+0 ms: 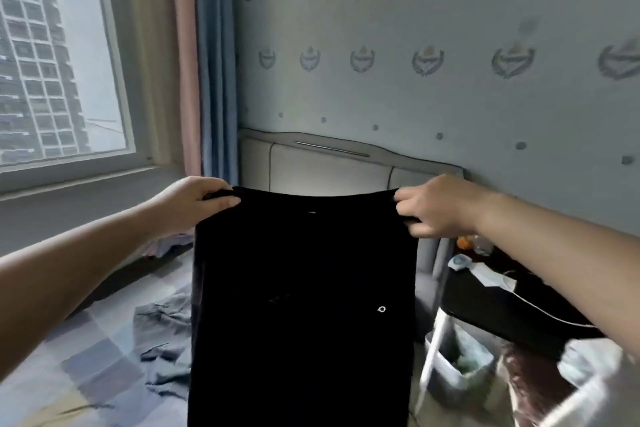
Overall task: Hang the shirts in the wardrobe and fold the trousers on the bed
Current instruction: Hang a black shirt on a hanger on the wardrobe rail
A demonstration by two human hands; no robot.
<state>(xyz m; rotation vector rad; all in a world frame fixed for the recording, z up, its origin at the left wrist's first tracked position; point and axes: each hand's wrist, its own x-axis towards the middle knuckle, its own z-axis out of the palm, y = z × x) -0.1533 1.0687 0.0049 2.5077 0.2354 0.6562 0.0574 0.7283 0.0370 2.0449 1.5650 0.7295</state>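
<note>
The black trousers (304,305) hang flat in the air above the bed (86,350), their top edge stretched straight between 2 hands. The left hand (194,199) pinches the left corner; the right hand (436,206) grips the right corner with curled fingers. A grey garment (166,340) lies crumpled on the checked cover, left of the hanging cloth. A dark side table (512,308) stands right.

Bed (104,354) carries a checked cover. Crumpled grey garment (166,340) lies on it, near the headboard (329,170); more clothes (169,244) lie closer to the headboard.
</note>
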